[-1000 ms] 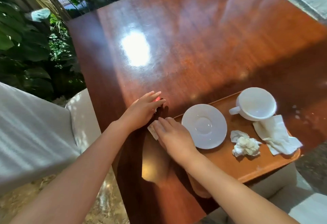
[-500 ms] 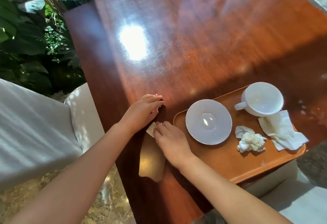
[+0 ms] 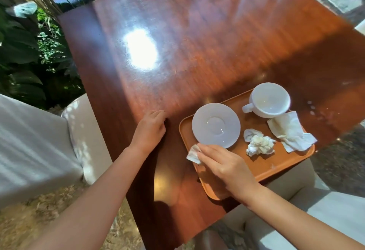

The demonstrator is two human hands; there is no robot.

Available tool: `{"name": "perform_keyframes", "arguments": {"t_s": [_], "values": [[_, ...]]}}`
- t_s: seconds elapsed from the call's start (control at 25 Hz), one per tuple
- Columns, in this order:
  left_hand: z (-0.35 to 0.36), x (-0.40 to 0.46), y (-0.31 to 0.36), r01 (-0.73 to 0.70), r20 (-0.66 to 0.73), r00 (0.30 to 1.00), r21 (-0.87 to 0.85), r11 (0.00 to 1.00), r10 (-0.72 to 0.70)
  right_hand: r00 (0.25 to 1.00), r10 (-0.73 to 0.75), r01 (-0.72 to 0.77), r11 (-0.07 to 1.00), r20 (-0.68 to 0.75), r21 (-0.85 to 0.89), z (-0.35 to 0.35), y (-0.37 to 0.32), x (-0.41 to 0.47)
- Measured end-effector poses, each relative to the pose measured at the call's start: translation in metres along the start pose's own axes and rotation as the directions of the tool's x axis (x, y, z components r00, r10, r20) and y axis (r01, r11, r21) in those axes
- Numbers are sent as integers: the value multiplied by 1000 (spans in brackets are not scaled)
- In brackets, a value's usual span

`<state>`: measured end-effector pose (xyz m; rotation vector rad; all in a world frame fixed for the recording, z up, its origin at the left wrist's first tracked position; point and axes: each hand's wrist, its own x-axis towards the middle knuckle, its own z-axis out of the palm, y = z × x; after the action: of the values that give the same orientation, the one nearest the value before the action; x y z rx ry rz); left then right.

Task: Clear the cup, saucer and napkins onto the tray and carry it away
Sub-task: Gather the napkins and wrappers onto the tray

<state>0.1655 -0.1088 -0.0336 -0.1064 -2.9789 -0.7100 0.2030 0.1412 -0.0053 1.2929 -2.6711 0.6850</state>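
1. Right hand (image 3: pixel 227 163) pinches a small napkin scrap (image 3: pixel 194 154) over the near-left rim of the tray (image 3: pixel 262 167), just beside the saucer (image 3: pixel 216 125).
2. Left hand (image 3: pixel 151 129) rests curled on the table (image 3: pixel 197 32), left of the tray; whether it holds anything, cannot tell.
3. Cup (image 3: pixel 269 99), crumpled napkin (image 3: pixel 259 144) and flat napkin (image 3: pixel 290 134) sit on the tray.
4. Step judged: last scrap going on. Next: release it, grip both tray ends, lift level.
5. No readable writing or labels.

I stand at a glossy wooden table (image 3: pixel 197 42) catching a bright glare; leafy plants (image 3: pixel 29 52) grow at my left, a pale cushioned chair (image 3: pixel 39 141) beside them.
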Motion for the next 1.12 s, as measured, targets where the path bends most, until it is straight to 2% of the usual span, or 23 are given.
{"name": "perform_keyframes", "arguments": {"t_s": [0.12,0.2,0.32,0.44,0.72,0.96,1.12], "values": [[-2,-1,10,33,47,998,12,999,-34,996,33,-33,999,81,-1,-10,13,-34],[-7,-12,22,25,31,999,6,1000,-25,994,54,-55,998,97,1,-14,19,-49],[-6,-40,56,-118,-7,993,-24,993,117,992,88,-88,996,94,0,-19,26,-60],[9,-62,102,-226,45,972,-71,972,229,988,134,-131,991,78,-31,-24,33,-68],[41,-70,140,-182,165,970,5,983,179,962,256,-252,966,98,-56,-17,48,-77],[43,-75,143,-199,148,969,-3,980,197,968,223,-208,971,119,-121,-24,47,-85],[39,-84,142,-246,62,966,-88,965,251,977,205,-201,978,65,-54,-23,49,-91]]}}
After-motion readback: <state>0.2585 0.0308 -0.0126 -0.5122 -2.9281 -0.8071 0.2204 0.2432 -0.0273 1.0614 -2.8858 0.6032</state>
